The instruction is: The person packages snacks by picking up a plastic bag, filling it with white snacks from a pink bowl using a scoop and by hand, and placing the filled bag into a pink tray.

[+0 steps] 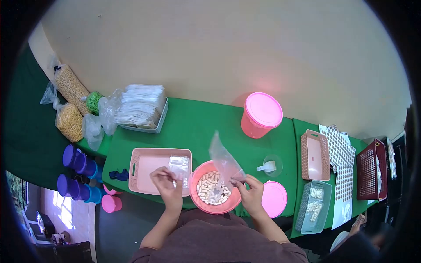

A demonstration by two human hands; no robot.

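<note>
My right hand [249, 191] pinches a clear plastic bag [224, 157], which stands up above a pink-orange tub [199, 206]. Whitish, capsule-shaped pieces [209, 184] fill the tub, and the bag's lower part hangs over them. To the left, my left hand [167, 186] is closed over the front right part of a pale pink tray [140, 189]. Its thumb and fingers come together; a small whitish bit seems to show there, but I cannot make it out. Flat clear bags [180, 163] lie in the tray beside that hand.
A lidded pink bucket [262, 115] stands behind. Right of the tub are a scoop in a clear dish [268, 166] and a pink lid [274, 199]. Farther right sit baskets [315, 155] and sticker sheets [344, 175]. Packets [142, 105] and snack bags [70, 87] stand left; someone's hand [357, 223] shows lower right.
</note>
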